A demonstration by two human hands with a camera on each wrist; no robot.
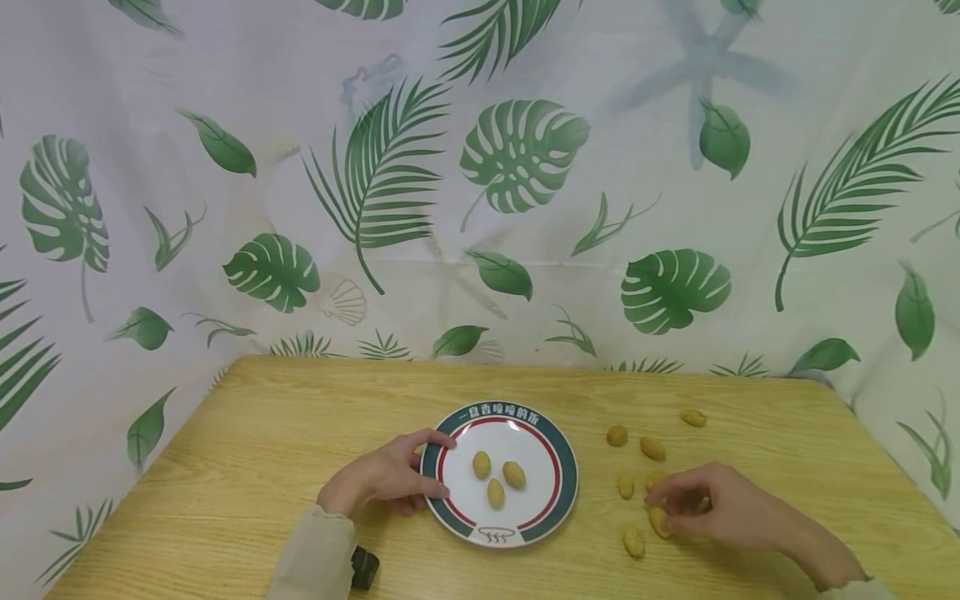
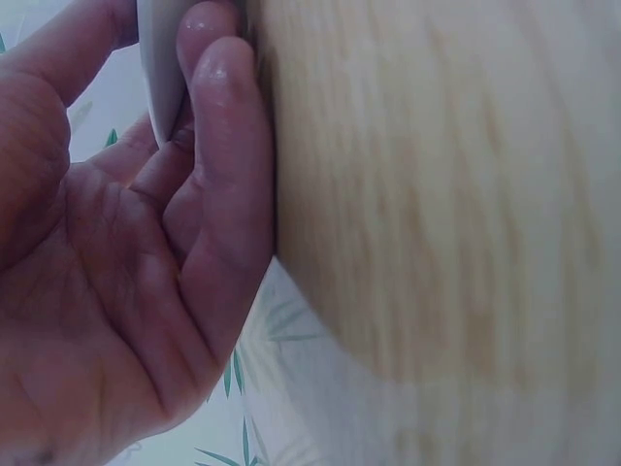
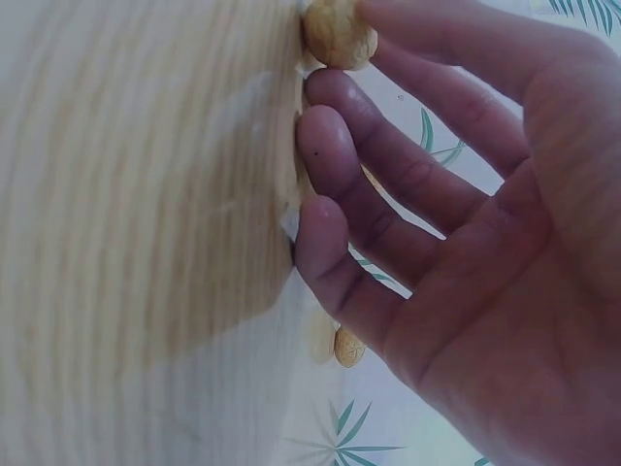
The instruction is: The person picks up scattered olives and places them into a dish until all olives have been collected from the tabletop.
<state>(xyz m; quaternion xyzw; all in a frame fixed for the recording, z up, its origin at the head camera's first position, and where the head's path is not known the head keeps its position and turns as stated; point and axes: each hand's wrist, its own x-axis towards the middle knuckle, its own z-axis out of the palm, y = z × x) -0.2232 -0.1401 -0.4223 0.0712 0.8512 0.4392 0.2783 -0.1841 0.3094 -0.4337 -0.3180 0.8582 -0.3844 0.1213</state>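
A white plate (image 1: 540, 492) with a dark teal rim and a red ring lies on the table. Its left edge is gripped by my left hand (image 1: 390, 475), with fingertips over the rim; in the left wrist view the plate's edge (image 2: 160, 78) runs between thumb and fingers. Three small oval, tan, nut-like pieces (image 1: 513, 475) sit on the plate. At the right, my right hand (image 1: 720, 508) pinches another tan nut-like piece (image 1: 658, 523) at the table surface. The right wrist view shows this wrinkled piece (image 3: 340, 34) by the fingertips, the other fingers curled against the table.
Several more nut-like pieces (image 1: 652, 448) lie scattered right of the plate, one (image 1: 693, 417) farther back. The wooden table (image 1: 315, 408) meets a white leaf-print cloth (image 1: 420, 317) behind and at the sides. A small black object (image 1: 365, 568) is beside the left sleeve.
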